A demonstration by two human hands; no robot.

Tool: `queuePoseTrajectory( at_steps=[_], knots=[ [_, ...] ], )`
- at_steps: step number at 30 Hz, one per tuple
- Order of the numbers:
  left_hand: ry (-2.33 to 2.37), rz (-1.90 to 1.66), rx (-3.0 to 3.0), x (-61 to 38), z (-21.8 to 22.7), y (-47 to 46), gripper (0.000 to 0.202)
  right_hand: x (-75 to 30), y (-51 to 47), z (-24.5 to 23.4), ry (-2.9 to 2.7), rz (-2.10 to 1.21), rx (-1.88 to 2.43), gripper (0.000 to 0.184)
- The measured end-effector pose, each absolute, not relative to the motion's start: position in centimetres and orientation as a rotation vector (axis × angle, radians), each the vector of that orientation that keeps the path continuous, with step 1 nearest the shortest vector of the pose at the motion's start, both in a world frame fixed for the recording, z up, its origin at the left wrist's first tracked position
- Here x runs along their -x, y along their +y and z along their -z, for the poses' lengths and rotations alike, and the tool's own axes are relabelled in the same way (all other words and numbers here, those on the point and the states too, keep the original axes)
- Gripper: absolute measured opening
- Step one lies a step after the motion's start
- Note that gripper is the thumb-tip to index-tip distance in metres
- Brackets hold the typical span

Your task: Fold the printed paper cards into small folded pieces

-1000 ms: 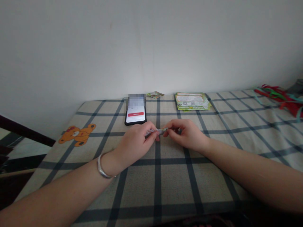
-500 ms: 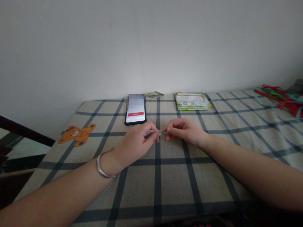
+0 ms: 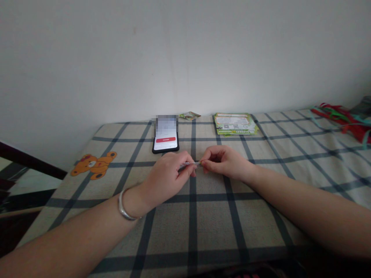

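Observation:
A narrow piece of folded paper (image 3: 191,163), whitish and seen nearly edge-on, spans the gap between my two hands above the tablecloth. Fingers and thumb of my left hand (image 3: 171,172) pinch its left part and hide much of it. At the paper's right end, the thumb and fingertips of my right hand (image 3: 222,162) are closed on the tip. A small folded green paper shape (image 3: 190,115) lies by the wall. To its right rests a stack of green printed leaflets (image 3: 235,124).
A phone (image 3: 166,144) with a lit screen lies just beyond my left hand. The checked tablecloth (image 3: 174,224) carries a flat bear cutout (image 3: 94,165) at the left. Red and green ribbon-like strips (image 3: 344,123) are heaped at the far right. A wall (image 3: 203,58) stands behind.
The folded paper has turned more edge-on and shows less of its printed face. My right fingertips have shifted slightly along its right end; both hands stay in nearly the same place.

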State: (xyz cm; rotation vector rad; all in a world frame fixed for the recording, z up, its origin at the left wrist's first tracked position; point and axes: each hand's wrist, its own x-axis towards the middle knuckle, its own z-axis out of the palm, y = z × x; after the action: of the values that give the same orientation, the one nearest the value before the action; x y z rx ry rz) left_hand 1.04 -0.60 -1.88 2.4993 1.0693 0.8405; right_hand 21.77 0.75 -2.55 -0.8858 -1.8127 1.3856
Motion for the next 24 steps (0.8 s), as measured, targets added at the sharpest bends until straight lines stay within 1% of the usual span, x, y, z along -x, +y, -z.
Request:
queuePoseTrajectory(
  at_steps=[9, 20, 24],
  knots=[
    [1.041, -0.876, -2.649, -1.08, 2.00, -0.69, 0.016, -21.13, -0.32, 2.59, -1.904, -1.032, 0.993, 0.009],
    [1.060, -0.841, -2.601, -1.08, 2.07, -0.55, 0.015, -21.24, -0.13, 2.36, -1.943, -0.985, 1.046, 0.008],
    [1.056, -0.850, -2.581, -1.01, 2.11, -0.57, 0.014, -21.36, -0.12, 2.40, -1.936, -1.021, 1.057, 0.006]
  ],
)
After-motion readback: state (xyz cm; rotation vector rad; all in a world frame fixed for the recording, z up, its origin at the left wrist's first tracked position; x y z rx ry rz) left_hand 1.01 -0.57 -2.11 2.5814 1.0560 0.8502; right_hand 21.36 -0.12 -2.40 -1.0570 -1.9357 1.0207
